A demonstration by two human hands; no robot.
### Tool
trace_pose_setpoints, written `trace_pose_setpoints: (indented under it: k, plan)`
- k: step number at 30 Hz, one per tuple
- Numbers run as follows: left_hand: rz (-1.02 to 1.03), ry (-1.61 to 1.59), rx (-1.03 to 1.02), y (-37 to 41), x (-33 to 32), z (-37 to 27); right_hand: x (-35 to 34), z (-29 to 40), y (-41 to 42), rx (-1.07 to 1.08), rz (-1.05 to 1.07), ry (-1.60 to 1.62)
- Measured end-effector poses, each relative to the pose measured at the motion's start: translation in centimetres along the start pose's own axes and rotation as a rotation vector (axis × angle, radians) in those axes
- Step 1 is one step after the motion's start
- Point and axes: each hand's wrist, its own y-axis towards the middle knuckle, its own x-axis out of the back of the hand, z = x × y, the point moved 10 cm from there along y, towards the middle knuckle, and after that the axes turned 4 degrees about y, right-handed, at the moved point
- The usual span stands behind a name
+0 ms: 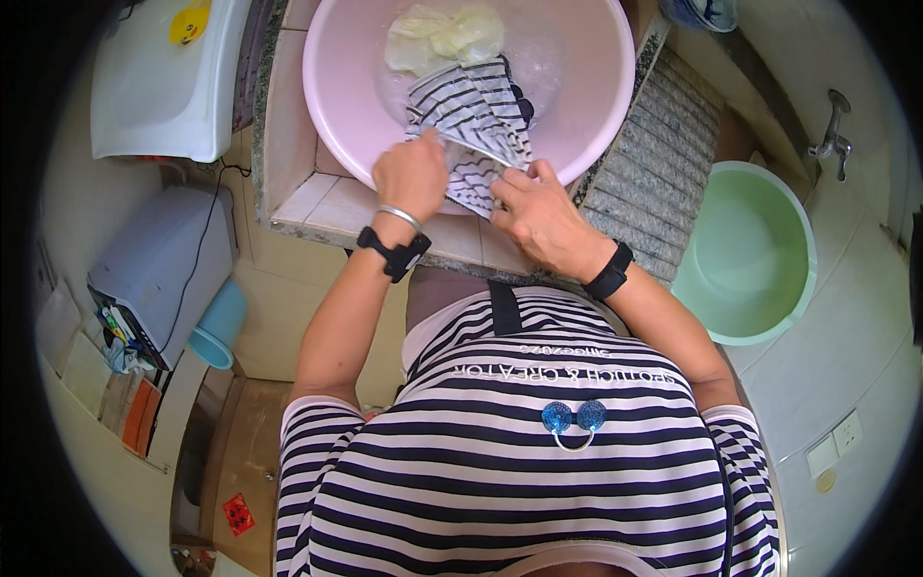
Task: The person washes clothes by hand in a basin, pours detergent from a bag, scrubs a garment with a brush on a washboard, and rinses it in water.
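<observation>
A black-and-white striped garment point(469, 101) stretches from the water up over the near rim of a large pink basin point(339, 108). My left hand point(412, 173) grips its edge on the left, with the fingers curled. On the right, my right hand point(533, 213) pinches the same garment by its edge near the rim. Between the two hands the cloth is spread, and its inner side shows. Behind it in the basin lies a pale yellow wet cloth or bag point(443, 36); which one I cannot tell. The water around them looks slightly foamy.
The basin stands in a tiled sink with a granite edge point(389, 245). To the right are a ribbed stone washboard point(649, 166), a green basin point(750, 260) and a wall tap point(836, 137). On the left stand a white washbasin point(166, 94), a grey appliance point(166, 252) and a blue bucket point(220, 324).
</observation>
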Motion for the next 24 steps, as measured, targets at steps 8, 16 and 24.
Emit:
trace_pose_setpoints:
  k: [8,16,24]
  plan:
    - [-0.6,-0.968,0.425,-3.4,10.4,13.4,2.5,2.0,0.3,-0.002,0.076,0.02]
    - [-0.657,-0.879,0.439,-13.6,11.4,14.1,7.7,5.3,-0.6,0.15,-0.114,0.107]
    - [-0.363,-0.661,0.198,-16.2,7.6,8.2,2.8,2.7,-3.8,0.004,0.007,0.38]
